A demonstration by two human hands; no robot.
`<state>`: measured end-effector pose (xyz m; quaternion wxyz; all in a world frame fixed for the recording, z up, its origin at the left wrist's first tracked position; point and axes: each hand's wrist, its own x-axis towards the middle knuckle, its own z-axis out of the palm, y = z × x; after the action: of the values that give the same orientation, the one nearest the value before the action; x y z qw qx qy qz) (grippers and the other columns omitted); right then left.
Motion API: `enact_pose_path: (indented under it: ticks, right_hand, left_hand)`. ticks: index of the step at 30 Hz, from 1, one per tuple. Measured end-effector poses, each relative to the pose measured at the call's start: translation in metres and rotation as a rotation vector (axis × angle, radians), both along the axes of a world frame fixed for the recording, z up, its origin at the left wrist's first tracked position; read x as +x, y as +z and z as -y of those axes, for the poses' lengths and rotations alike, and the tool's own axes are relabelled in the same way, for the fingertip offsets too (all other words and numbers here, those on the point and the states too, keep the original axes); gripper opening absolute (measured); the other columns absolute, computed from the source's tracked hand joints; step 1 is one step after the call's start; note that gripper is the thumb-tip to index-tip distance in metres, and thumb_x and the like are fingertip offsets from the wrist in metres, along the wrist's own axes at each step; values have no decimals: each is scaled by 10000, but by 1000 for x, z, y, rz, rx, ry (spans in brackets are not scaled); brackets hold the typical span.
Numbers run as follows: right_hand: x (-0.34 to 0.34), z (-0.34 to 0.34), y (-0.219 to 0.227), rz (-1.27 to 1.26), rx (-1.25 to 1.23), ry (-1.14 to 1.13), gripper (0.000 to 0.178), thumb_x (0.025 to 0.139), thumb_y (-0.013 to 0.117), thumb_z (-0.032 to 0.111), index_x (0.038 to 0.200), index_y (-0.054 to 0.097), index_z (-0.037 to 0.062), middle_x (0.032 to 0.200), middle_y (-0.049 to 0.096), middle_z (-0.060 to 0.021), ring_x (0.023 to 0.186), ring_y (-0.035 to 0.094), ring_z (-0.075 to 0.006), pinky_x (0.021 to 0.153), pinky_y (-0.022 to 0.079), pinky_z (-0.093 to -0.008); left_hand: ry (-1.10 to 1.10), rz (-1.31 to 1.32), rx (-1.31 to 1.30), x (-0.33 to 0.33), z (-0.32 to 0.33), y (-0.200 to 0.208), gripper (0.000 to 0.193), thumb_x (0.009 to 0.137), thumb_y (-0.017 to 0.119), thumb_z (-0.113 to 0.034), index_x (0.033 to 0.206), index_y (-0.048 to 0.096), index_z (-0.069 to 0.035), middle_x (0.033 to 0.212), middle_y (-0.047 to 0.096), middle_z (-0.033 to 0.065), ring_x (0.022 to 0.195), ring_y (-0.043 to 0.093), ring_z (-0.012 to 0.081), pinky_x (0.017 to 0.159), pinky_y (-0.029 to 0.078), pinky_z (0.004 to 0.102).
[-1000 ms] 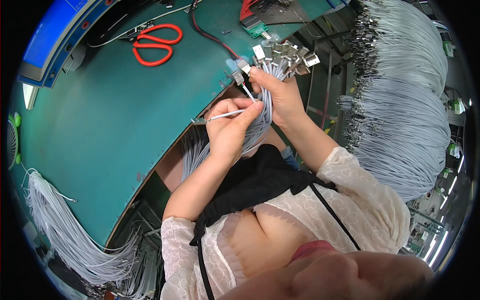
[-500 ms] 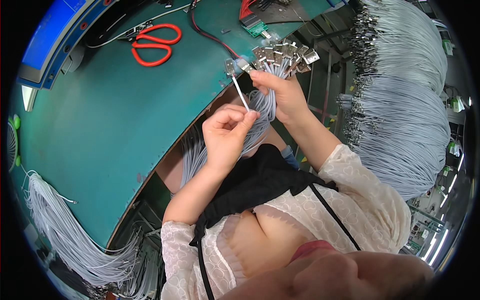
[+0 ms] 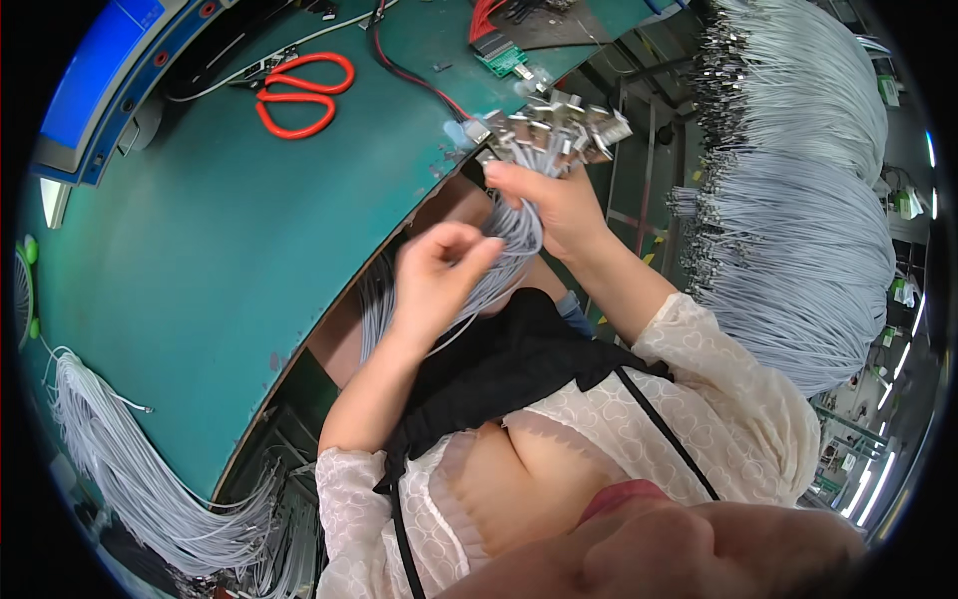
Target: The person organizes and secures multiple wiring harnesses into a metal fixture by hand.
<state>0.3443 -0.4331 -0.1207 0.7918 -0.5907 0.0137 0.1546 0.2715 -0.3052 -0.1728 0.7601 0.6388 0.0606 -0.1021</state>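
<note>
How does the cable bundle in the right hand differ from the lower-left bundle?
The right hand grips the held bundle near its connectors; no hand touches the lower-left bundle. The held bundle looks greyer, the lower-left bundle whiter. Both have many thin cables.

open lane over green tabletop (image 3: 230,240) between obstacles: red-handled scissors (image 3: 299,97) and cable bundle (image 3: 519,232)

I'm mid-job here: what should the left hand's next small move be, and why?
I'd probably bring the left hand up to single out one of the metal plugs on the grey cable bundle. The right hand grips that bundle with the plugs fanned out past its thumb, while the left seems to pinch nothing, though blur leaves that unsure.
</note>
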Motion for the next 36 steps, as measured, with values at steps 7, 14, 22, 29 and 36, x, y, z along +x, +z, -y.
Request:
enact_pose_path:
  ticks: [7,14,22,29,36]
  right_hand:
    - [14,3,-2,21,17,9,160,664,633,13,793,541,29,668,532,-24,534,452,-77,472,343,-192]
    - [11,-4,5,-17,25,20,145,664,642,18,779,556,30,672,542,-25,539,457,-74,475,349,-194]
    - [13,4,-2,-51,64,-8,143,674,645,14,787,560,28,674,549,-26,555,480,-75,492,370,-189]
    - [15,-1,-4,-38,90,15,140,689,644,26,802,563,24,680,560,-34,566,503,-84,507,390,-187]
    - [11,-2,2,-136,157,-77,127,723,639,71,807,558,22,668,557,-39,566,499,-83,507,389,-190]
  left_hand:
    - [-3,-26,1033,-31,-83,-113,368,753,587,-303,922,546,21,780,595,154,716,570,278,680,435,331]
    - [-584,-523,777,-39,-84,-216,504,690,578,-409,933,587,33,943,586,209,867,575,307,772,434,359]
    - [-870,-313,1069,9,-51,-121,548,575,651,-398,904,561,31,886,586,215,816,589,298,685,484,351]
    - [-644,-440,554,0,-48,-143,479,596,638,-337,901,559,24,835,579,193,768,585,280,658,481,351]
    - [-409,-533,45,-4,-76,-173,412,616,625,-276,898,558,17,784,573,170,721,581,262,630,478,352]
